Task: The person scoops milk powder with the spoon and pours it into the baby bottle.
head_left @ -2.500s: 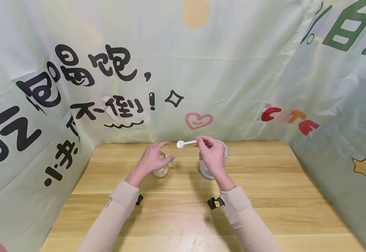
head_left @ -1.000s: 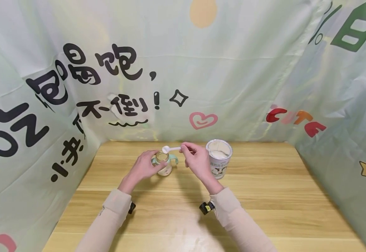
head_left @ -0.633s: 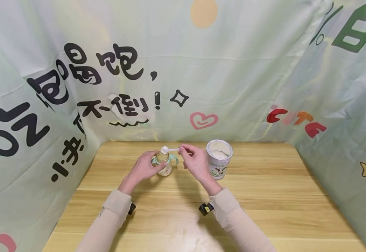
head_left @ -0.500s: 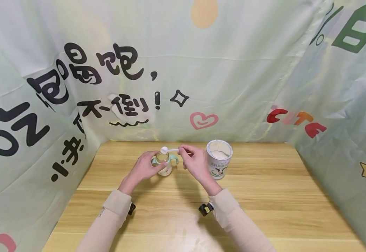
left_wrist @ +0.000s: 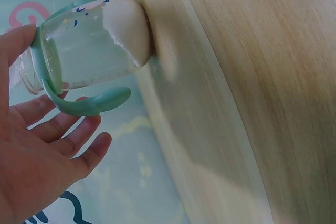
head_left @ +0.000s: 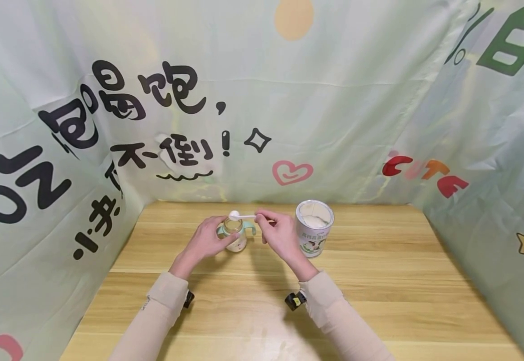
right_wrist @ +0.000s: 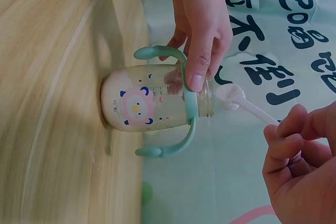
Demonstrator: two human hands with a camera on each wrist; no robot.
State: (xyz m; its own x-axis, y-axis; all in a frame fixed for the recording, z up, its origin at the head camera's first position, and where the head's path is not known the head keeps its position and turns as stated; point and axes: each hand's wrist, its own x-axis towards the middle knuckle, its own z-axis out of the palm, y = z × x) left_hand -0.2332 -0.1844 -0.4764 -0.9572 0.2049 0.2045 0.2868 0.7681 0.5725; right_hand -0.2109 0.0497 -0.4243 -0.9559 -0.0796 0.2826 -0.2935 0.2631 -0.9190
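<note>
A clear baby bottle (right_wrist: 139, 100) with a green two-handled collar and an animal print stands upright on the table. White powder (left_wrist: 126, 27) lies in its bottom. My left hand (head_left: 204, 238) holds the bottle at its neck, thumb on the collar, with the other fingers behind it. In my right hand (head_left: 281, 235) is a white scoop (head_left: 234, 215), its handle pinched between thumb and fingers. The scoop's bowl holds white powder and is right at the bottle's open mouth. An open can of milk powder (head_left: 314, 239) stands to the right of my right hand.
The wooden table (head_left: 253, 311) ends at a pale fabric wall (head_left: 343, 125) with printed writing and drawings, close behind the bottle and can. Similar fabric rises along the left and right sides.
My right hand has moved the scoop leftward, from between bottle and can to over the bottle's mouth. My left hand, earlier spread beside the bottle, has taken hold of its neck.
</note>
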